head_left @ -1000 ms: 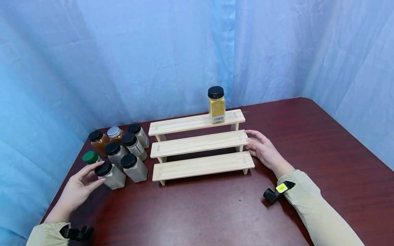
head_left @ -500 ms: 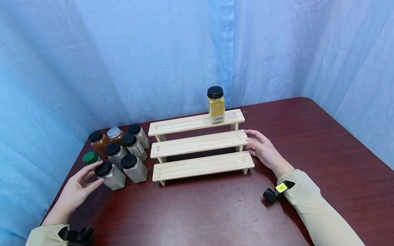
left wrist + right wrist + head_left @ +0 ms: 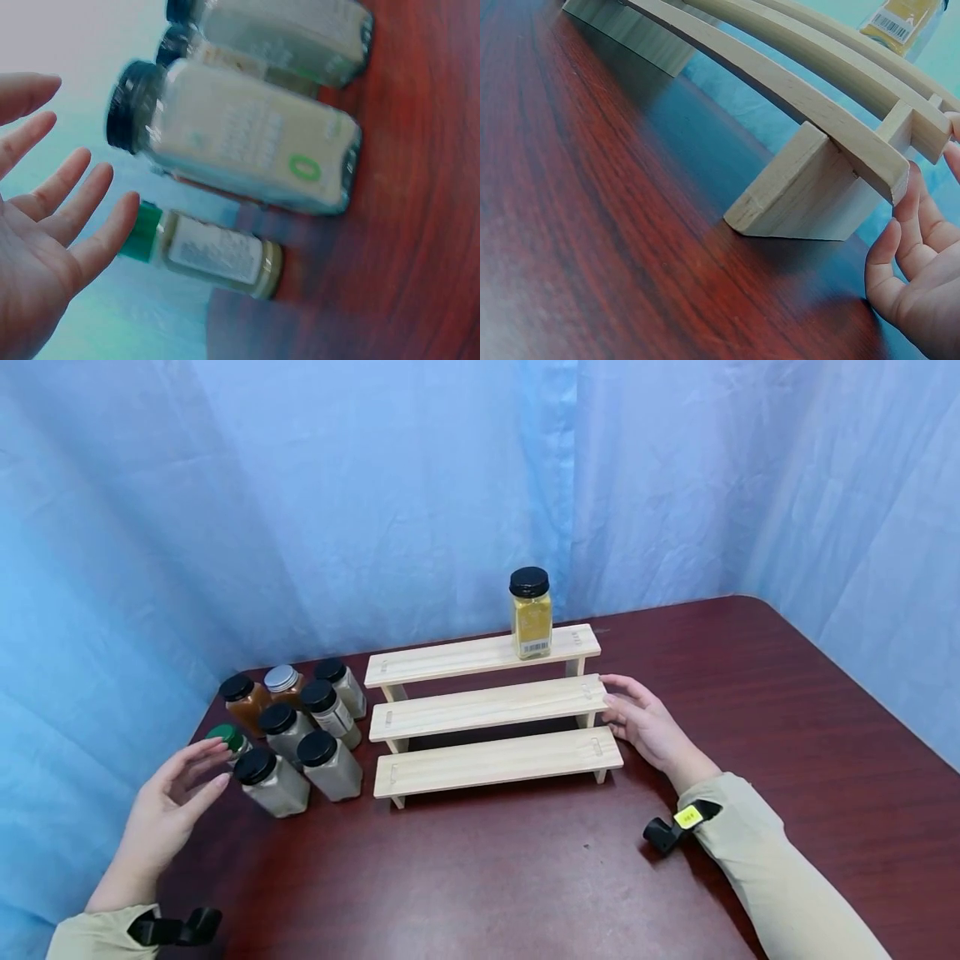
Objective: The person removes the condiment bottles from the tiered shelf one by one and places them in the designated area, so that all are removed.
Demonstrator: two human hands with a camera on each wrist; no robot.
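My left hand (image 3: 167, 802) is off to the left of a black-lidded jar of pale powder (image 3: 279, 789), fingers spread and holding nothing. Its fingertips overlap a smaller green-capped jar (image 3: 217, 255) in the head view; whether they touch is unclear. The left wrist view shows a gap between my fingers and the pale jar. At the right end of a three-tier wooden rack (image 3: 498, 762), my right hand (image 3: 647, 727) rests its loosely bent fingers against the shelf ends. A black-lidded jar of yellow powder (image 3: 532, 625) stands upright on the top tier.
Behind the pale jar, several more jars cluster left of the rack, including a silver-lidded brown one (image 3: 283, 685) and an orange-brown one (image 3: 247, 702). A dark red table (image 3: 480, 877) carries everything. Blue curtains (image 3: 405, 510) hang behind and at both sides.
My left hand has withdrawn leftward from the black lid of the pale jar, its fingers now apart from it. The jar stays where it was. My right hand remains at the rack.
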